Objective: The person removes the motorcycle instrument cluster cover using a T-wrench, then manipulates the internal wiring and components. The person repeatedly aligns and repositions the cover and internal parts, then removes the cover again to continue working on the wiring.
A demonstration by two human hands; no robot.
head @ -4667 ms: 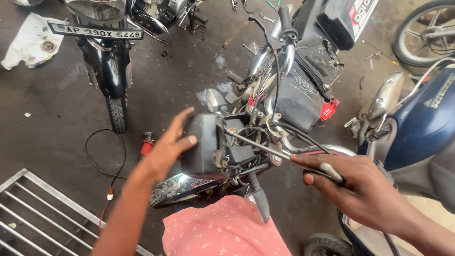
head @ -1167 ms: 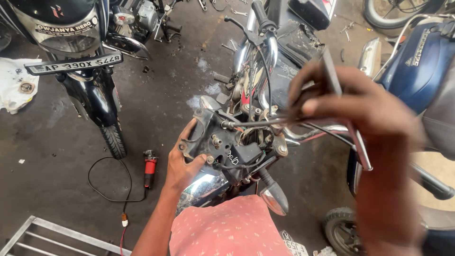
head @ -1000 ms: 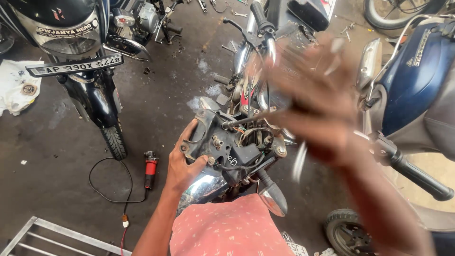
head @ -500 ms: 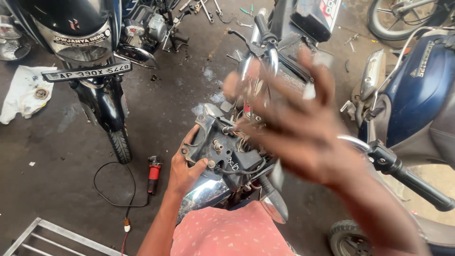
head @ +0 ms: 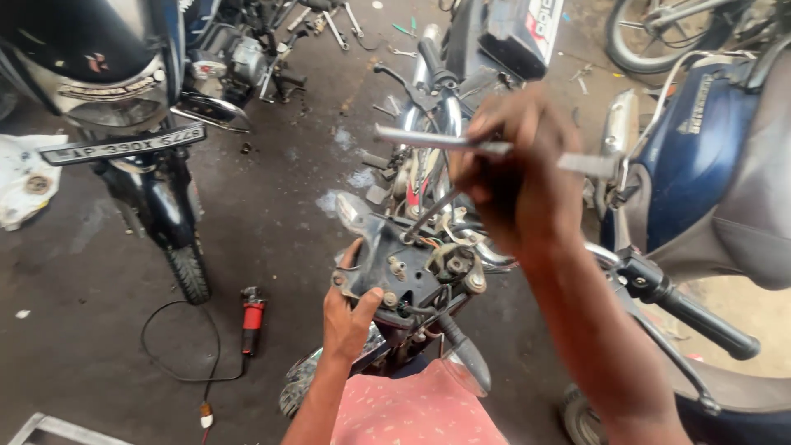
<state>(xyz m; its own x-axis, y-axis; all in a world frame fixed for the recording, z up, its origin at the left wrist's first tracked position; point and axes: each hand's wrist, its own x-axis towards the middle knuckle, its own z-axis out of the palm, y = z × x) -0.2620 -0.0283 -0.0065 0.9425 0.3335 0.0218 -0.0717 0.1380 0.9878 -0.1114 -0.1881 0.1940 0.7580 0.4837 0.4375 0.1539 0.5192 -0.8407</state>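
Note:
A stripped motorcycle stands under me, its black instrument housing (head: 395, 268) turned so the back with screws and wires shows. My left hand (head: 346, 309) grips the housing's lower left edge. My right hand (head: 519, 177) is closed on a metal T-handle wrench (head: 437, 140). The crossbar lies level through my fist, and the shaft slants down with its tip (head: 408, 239) touching the top of the housing. A pink cloth (head: 416, 412) lies over the bike just below the housing.
A black motorcycle (head: 156, 165) with a number plate stands at the left, a blue scooter (head: 709, 181) at the right with its handlebar grip (head: 709, 317) near my right forearm. A red power tool (head: 253, 317) with a cord lies on the dark floor. Loose tools lie further back.
My right hand swung across in a blur, then steadied with the wrench tip down on the housing. The housing shows its back instead of its front. My view tilted slightly.

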